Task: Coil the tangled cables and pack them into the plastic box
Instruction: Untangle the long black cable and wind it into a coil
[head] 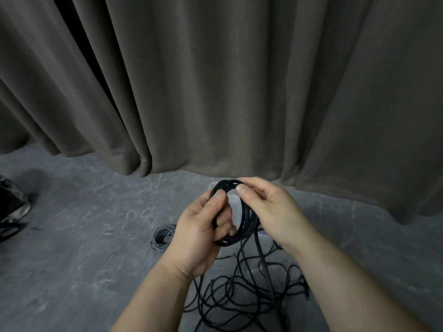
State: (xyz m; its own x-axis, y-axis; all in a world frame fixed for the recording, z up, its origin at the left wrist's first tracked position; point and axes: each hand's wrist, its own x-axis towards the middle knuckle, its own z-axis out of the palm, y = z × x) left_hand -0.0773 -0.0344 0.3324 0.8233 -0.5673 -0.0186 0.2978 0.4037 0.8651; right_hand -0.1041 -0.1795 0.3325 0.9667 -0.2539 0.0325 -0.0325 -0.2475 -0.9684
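Now both hands hold one black coil [230, 212]: the left hand [203, 233] grips it, the right hand [266, 212] pinches its top. Done: a grey coil [163, 237]. Left: the tangled cables [244, 293], and the plastic box [233, 207] behind.

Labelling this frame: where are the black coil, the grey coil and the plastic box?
black coil [221, 185], head view, top-left arc
grey coil [161, 238], head view, left loops
plastic box [234, 207], head view, wall seen through the coil
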